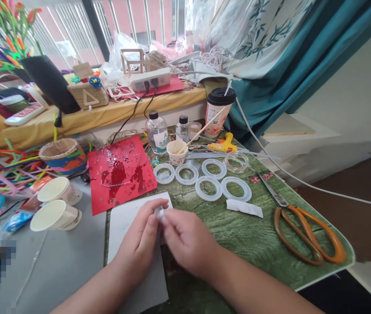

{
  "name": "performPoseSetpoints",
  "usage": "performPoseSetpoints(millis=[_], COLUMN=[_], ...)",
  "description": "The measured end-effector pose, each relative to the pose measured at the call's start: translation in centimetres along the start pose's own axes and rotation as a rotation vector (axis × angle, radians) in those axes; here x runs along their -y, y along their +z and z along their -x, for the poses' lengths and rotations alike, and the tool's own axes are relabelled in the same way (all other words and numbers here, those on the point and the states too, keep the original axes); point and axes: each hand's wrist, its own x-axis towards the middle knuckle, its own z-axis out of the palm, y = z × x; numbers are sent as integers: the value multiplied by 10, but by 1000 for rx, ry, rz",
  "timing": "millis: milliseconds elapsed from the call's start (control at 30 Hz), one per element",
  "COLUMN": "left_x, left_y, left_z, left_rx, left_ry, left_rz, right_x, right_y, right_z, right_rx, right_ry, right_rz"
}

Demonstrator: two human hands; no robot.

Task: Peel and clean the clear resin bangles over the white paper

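Your left hand [138, 240] and right hand [188, 242] meet, pinching a small shiny piece [159, 213] at 12 o'clock, above the white card [123, 216] — a loose pinch could drop it among the translucent rings [207, 178] at 1 o'clock.

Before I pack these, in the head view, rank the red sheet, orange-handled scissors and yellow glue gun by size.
1. Red sheet and orange-handled scissors: too alike to rank.
2. Yellow glue gun: smallest, though farther from the camera.
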Motion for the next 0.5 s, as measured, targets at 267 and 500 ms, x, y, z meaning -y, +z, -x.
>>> performPoseSetpoints(millis=[267,500], left_x=[5,8], left_y=[-1,-7], left_z=[0,-2], left_rx=[-64,56], left_ry=[-44,246], left_rz=[191,-145], right_x=[-8,-7], right_y=[-9,3], right_z=[-5,-1], right_rx=[-97,17], right_ry=[158,243], right_rz=[-126,-443])
